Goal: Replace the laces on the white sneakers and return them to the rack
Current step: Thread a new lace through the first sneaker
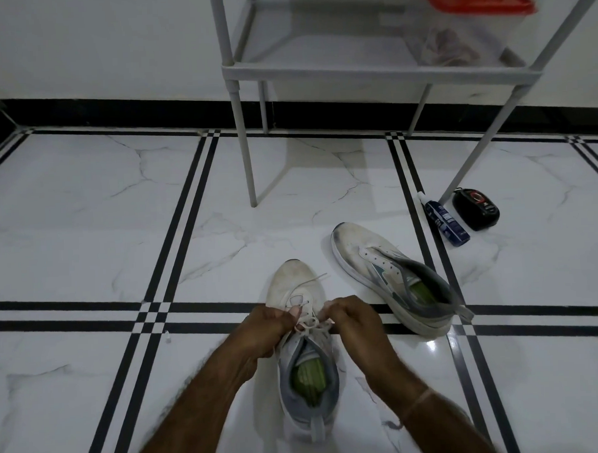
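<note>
Floor (84, 208): white marble-look tiles crossed by black double stripes; everything but the box rests on it.
Rack (380, 72): grey frame at the far centre-right, its lowest shelf raised on thin legs, with no shoe on the part in view.
Clear box (454, 38): sits on the right of that shelf under a red lid; its contents are too blurred to name.
Far sneaker (370, 254): lies to the right of the hands, tilted on its side with the toe pointing away. Its eyelets are bare and no lace is threaded.
Near sneaker (293, 278): upright on the floor at near centre, toe away, green insole showing in its opening. It is well apart from the rack.
Left hand (264, 330): fingers curled, pinching the lace on the left side of the eyelet rows.
Right hand (353, 318): fingers curled, pinching the lace on the right side, close beside the left hand.
Blue bottle (446, 223): lies on the floor right of the far sneaker, near a rack leg.
Black case (475, 208): a small dark oval thing just right of the bottle.
Lace (312, 323): white, crossing the upper eyelets of the near sneaker, with a loose end trailing over the toe.
Step in hand: probably tightening or tying the lace on the near sneaker.
Next move: likely finishing the knot. Then the far sneaker needs lacing from its lowest eyelets, and after that both shoes go on the rack shelf.
</note>
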